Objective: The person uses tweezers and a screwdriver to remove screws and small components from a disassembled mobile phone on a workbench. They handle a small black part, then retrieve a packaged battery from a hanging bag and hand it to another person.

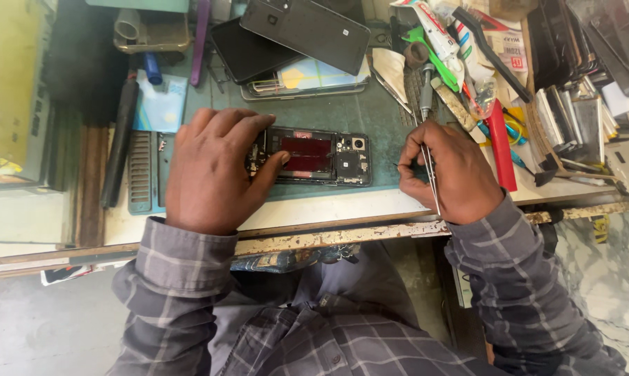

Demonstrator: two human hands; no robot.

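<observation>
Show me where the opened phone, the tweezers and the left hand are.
opened phone (314,157), head view, on its red middle part.
tweezers (433,182), head view, on the thin metal shaft.
left hand (213,170), head view, on its back.

opened phone (319,157): black, red centre | work mat (342,115): dark green | shirt sleeves (175,271): grey plaid | tweezers (433,182): silver | flat tool (501,147): red | bench edge (328,240): rusty white

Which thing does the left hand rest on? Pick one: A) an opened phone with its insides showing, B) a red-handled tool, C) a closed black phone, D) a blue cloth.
A: the left hand lies on the opened phone, its red inner part and camera exposed.
</observation>
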